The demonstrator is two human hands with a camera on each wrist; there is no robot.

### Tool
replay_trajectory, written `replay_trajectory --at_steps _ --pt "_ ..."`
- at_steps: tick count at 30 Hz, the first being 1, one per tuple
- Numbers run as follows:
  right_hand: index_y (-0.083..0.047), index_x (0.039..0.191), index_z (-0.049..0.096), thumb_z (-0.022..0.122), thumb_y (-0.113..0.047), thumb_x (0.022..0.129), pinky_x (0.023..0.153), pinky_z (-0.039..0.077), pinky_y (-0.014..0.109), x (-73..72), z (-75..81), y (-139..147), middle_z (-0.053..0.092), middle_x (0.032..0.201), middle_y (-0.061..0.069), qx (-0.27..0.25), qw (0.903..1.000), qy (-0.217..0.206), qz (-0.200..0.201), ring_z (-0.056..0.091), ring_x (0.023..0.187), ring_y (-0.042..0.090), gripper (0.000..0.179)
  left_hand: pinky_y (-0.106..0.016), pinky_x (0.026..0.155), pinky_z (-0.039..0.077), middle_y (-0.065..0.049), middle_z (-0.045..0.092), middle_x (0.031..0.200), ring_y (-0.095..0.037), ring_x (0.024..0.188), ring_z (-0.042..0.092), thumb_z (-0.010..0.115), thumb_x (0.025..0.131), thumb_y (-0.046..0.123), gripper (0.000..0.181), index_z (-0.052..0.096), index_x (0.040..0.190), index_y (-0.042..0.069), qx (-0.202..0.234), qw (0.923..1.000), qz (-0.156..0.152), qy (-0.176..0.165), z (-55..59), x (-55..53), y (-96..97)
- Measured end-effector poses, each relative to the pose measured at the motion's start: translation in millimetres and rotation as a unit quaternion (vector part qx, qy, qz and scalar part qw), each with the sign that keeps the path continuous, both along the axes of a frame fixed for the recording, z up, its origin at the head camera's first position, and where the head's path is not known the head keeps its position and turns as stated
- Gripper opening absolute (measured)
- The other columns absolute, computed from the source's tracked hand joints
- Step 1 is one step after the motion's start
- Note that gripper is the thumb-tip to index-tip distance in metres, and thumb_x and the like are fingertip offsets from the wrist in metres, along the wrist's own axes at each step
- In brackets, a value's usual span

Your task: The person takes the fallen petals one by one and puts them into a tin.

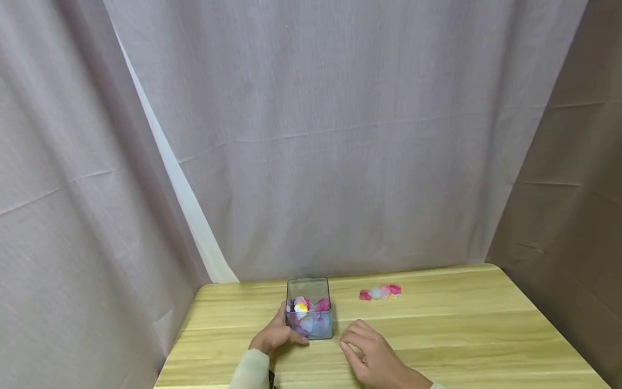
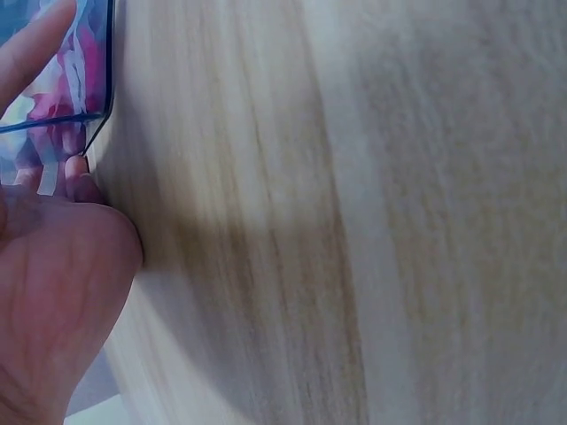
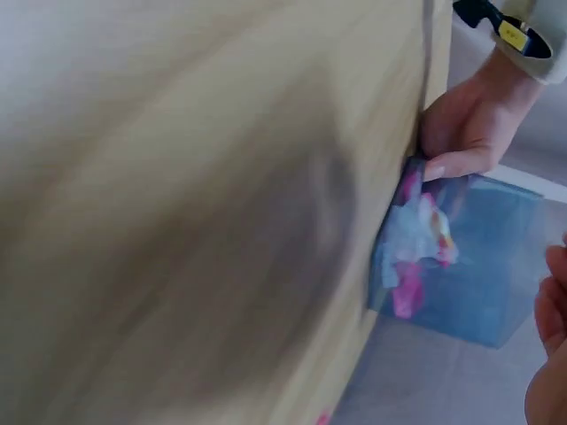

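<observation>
A clear bluish plastic box stands upright on the table with its top uncovered. Pink, white, yellow and pale blue petals fill its lower part. My left hand grips the box at its left side, the thumb across the near face and the other fingers partly hidden behind. Just right of the box, my right hand hovers over the table, fingers loosely curled and nothing visible in them. In the right wrist view only the edge of that hand shows. Farther back and right lies a short row of petals, pink and white.
The wooden table has rounded far corners and a back edge close to the grey curtain. More curtain hangs along the left and right sides. A dark band with a yellow label sits on the left wrist.
</observation>
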State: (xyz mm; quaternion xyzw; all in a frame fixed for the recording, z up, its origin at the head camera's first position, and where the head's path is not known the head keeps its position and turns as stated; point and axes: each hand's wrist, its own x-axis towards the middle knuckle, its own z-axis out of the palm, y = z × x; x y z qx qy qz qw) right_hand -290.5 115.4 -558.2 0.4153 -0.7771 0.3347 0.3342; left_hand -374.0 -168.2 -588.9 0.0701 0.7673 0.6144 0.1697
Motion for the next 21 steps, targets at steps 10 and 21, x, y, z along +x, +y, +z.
replay_trajectory --at_steps 10,21 --pt "-0.007 0.107 0.074 0.076 -0.005 0.092 0.095 0.061 0.04 -68.8 -32.0 48.9 0.073 0.106 0.001 0.089 0.9576 -0.15 -0.23 0.067 0.107 0.019 0.015 -0.074 0.129 0.005 -0.031 0.029 0.17 -0.055 0.158 0.023 0.088 0.066 -0.008 0.129 0.012 0.169 0.007 0.007 1.0 0.002 0.001 -1.2 -3.6 -5.0" --pt "0.005 0.117 0.074 0.073 -0.009 0.096 0.099 0.059 0.052 -129.9 -41.2 82.1 0.073 0.122 0.017 0.168 0.9139 -0.252 -0.27 0.063 0.111 0.034 0.025 -0.073 0.13 0.004 -0.026 0.036 0.168 -0.049 0.158 0.026 0.09 0.065 -0.004 0.122 0.022 0.165 0.011 0.007 0.9999 -0.008 0.001 -2.1 -5.2 -2.2"
